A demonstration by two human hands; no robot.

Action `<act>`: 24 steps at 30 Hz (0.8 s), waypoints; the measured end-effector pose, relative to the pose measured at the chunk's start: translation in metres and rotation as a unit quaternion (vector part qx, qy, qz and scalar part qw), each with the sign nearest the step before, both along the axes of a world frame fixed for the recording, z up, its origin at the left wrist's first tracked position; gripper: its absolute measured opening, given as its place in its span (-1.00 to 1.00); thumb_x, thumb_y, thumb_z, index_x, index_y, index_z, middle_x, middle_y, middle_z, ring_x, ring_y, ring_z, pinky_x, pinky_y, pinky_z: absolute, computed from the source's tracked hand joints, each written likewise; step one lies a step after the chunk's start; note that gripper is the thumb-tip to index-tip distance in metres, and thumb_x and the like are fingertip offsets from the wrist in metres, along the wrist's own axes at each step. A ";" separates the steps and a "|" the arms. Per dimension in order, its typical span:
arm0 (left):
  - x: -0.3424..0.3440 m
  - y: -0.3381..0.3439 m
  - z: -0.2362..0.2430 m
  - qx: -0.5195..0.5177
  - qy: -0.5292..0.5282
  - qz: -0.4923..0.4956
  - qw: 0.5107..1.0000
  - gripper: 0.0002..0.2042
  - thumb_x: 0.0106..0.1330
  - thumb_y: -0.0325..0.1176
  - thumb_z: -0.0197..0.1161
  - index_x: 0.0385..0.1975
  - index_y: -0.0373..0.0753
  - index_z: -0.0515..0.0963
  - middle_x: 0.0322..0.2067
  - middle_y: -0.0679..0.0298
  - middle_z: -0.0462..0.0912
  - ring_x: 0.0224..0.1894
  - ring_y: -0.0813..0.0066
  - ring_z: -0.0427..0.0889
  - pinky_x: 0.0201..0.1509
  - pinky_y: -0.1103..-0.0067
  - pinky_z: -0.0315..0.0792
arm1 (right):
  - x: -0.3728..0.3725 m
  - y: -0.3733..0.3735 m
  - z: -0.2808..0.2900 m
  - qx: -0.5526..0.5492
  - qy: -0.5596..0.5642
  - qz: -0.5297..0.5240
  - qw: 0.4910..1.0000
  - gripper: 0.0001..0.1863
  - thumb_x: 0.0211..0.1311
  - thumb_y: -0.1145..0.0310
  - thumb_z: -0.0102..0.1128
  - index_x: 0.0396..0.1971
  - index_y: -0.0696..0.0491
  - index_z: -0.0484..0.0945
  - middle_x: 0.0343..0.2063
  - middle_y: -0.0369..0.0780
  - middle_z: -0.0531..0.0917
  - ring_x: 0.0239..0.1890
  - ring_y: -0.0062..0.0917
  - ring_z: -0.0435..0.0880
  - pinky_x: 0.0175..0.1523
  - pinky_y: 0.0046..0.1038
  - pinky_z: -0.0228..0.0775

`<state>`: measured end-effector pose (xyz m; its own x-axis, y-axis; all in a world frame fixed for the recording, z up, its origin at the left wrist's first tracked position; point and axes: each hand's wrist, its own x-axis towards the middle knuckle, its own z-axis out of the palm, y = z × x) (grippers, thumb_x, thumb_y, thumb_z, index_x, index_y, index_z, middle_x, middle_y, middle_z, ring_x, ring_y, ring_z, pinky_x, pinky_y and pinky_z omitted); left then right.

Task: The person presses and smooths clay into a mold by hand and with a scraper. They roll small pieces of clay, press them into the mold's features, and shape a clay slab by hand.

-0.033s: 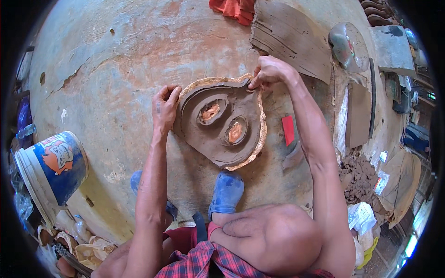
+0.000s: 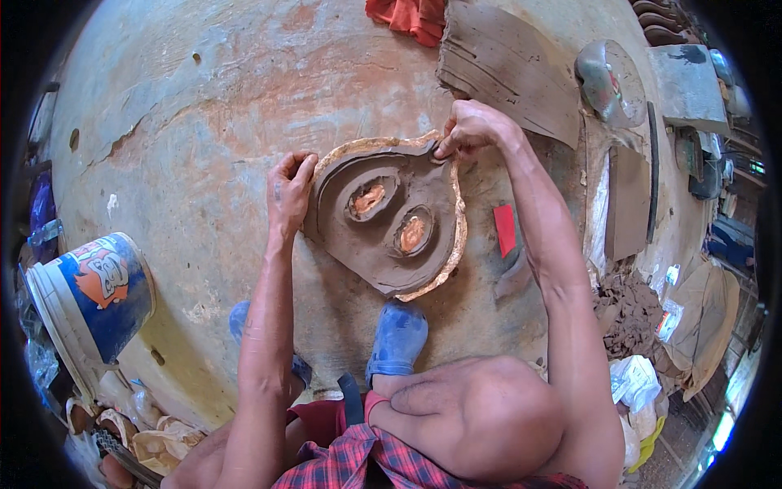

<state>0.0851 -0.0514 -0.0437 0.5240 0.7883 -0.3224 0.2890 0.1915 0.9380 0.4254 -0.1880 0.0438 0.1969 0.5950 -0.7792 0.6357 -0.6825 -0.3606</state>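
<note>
A roughly heart-shaped mould lined with soft brown clay (image 2: 350,254) lies on the floor in front of me. Its pale, crusty mould rim (image 2: 458,236) shows along the top and right. Two oval hollows in the clay have orange-brown surfaces at the bottom. My left hand (image 2: 291,186) is closed on the mould's upper left edge, with the thumb toward the clay and the other fingers partly hidden. At the upper right corner, my right hand (image 2: 475,130) presses thumb and fingers together on the clay at the rim.
Right of the mould lie a small red piece (image 2: 504,231) and a curved grey piece (image 2: 513,275). A clay slab (image 2: 513,69) and red cloth (image 2: 411,20) are farther off. Crumbled clay (image 2: 627,314) sits at right, a bucket (image 2: 98,293) at left. My blue shoe (image 2: 397,338) is close below the mould.
</note>
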 end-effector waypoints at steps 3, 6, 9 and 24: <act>-0.002 -0.001 -0.008 0.014 -0.014 0.003 1.000 -0.79 0.52 -0.31 0.34 -0.11 -0.35 0.73 -0.30 0.38 0.74 -0.27 0.68 0.60 -0.15 0.62 0.50 | 0.002 -0.001 -0.013 -0.001 0.010 -0.014 1.000 -0.65 -0.01 0.18 0.72 -0.52 0.16 0.78 -0.60 -0.27 0.75 -0.58 -0.65 0.68 -0.48 -0.48 0.45; -0.002 0.000 -0.011 0.033 -0.003 0.006 0.999 -0.78 0.51 -0.31 0.34 -0.13 -0.37 0.73 -0.32 0.35 0.74 -0.27 0.66 0.60 -0.13 0.60 0.51 | -0.001 -0.006 -0.011 0.012 0.027 -0.026 0.999 -0.64 0.03 0.17 0.71 -0.45 0.19 0.81 -0.59 -0.26 0.76 -0.55 -0.62 0.70 -0.43 -0.49 0.51; 0.000 -0.003 -0.006 0.043 0.008 -0.003 0.999 -0.78 0.50 -0.31 0.35 -0.13 -0.38 0.73 -0.33 0.33 0.75 -0.29 0.65 0.60 -0.14 0.60 0.51 | 0.000 -0.037 -0.019 0.082 0.040 -0.013 0.996 -0.52 0.11 0.15 0.67 -0.12 0.23 0.81 -0.43 -0.20 0.82 -0.44 -0.60 0.76 -0.30 -0.46 0.61; -0.006 0.000 -0.011 -0.011 -0.034 0.018 0.999 -0.82 0.51 -0.34 0.34 -0.12 -0.34 0.73 -0.28 0.35 0.77 -0.24 0.67 0.63 -0.10 0.62 0.52 | -0.135 -0.070 0.009 0.184 -0.322 0.010 0.929 0.06 0.18 -0.31 0.44 0.42 0.27 0.41 0.47 0.19 0.34 0.52 0.09 0.31 0.46 0.11 0.38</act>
